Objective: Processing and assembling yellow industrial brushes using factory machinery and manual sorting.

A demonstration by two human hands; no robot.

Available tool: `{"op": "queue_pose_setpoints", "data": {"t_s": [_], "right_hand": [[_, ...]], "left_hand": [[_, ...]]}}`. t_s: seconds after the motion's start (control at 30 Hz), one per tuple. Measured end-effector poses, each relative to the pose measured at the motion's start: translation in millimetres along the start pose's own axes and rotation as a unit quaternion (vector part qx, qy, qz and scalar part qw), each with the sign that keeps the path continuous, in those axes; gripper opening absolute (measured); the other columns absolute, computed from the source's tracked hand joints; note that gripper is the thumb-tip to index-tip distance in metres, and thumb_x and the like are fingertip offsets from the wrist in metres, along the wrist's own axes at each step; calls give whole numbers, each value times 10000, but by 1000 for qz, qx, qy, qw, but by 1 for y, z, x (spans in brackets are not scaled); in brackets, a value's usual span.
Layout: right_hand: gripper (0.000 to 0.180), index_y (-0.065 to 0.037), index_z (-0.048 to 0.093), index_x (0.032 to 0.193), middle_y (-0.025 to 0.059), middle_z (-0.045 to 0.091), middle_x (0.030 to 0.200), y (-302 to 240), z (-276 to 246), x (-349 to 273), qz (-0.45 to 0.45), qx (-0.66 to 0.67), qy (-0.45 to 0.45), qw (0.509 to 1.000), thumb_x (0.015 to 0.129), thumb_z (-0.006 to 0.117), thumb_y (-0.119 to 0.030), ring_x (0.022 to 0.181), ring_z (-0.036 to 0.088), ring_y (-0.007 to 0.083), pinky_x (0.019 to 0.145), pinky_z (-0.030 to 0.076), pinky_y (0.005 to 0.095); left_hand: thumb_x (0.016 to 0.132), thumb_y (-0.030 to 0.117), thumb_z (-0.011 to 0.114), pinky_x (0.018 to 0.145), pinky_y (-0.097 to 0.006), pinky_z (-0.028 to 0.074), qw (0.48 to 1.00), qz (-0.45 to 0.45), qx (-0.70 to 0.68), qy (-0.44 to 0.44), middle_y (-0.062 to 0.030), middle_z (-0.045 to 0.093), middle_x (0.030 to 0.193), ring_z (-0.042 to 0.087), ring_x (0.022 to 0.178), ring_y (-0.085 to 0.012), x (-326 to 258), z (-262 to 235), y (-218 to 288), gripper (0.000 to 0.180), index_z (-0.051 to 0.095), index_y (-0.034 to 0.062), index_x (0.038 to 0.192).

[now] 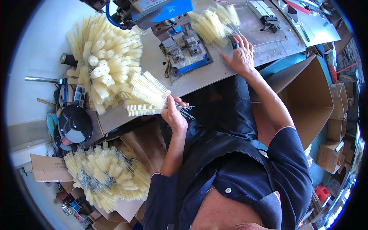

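My left hand [175, 116] is closed around the wire stems of several bottle brushes [147, 93] with pale yellow bristles. Their bristle heads point left, and the looped wire ends stick out to the right of my fingers. On the bench, my right hand [242, 57] lies with its fingers stretched out and thumb apart, by the stem ends of a smaller bunch of brushes [212, 26]. A small black item [234, 41] shows at its fingertips; I cannot make out what it is. Between my hands sits a metal fixture [188, 50] with a blue base.
A large heap of brushes [103, 57] covers the bench's left side. Above the fixture hangs a blue machine head [165, 13]. More brushes [107, 174] fill a carton at lower left. An open cardboard box [306, 96] stands right of my lap, below the bench edge.
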State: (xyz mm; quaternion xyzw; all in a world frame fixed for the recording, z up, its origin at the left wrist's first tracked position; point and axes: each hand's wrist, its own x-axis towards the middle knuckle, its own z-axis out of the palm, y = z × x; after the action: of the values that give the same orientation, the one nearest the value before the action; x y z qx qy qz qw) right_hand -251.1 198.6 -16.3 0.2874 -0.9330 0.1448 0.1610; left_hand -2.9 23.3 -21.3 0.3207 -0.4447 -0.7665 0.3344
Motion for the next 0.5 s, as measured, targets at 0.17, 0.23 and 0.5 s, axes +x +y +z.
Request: {"op": "queue_pose_setpoints", "data": {"t_s": [0.17, 0.23, 0.5], "right_hand": [[336, -3, 775, 823, 141, 526, 1427, -3, 27, 44, 28, 1, 21, 999, 823, 743, -338, 1357, 417, 316, 1080, 324, 482], [353, -28, 781, 852, 121, 531, 1424, -9, 28, 52, 51, -9, 2, 999, 818, 755, -379, 1341, 430, 317, 1073, 337, 480], [315, 49, 716, 1059, 64, 726, 924, -101, -8, -28, 105, 473, -69, 872, 910, 762, -226, 827, 632, 103, 736, 508, 270]], "left_hand": [[1058, 221, 528, 575, -313, 553, 1000, 8, 4, -1, -52, 581, 763, 564, 567, -125, -6, -1, 7, 279, 594, 8, 891], [1057, 245, 538, 581, -314, 551, 1000, 9, -5, -4, -56, 591, 769, 574, 575, -128, -7, -3, 7, 304, 600, 9, 875], [1037, 215, 589, 577, -317, 556, 999, 12, -14, -47, -58, 614, 799, 582, 606, -134, -10, -3, 3, 209, 616, 8, 1029]]}}
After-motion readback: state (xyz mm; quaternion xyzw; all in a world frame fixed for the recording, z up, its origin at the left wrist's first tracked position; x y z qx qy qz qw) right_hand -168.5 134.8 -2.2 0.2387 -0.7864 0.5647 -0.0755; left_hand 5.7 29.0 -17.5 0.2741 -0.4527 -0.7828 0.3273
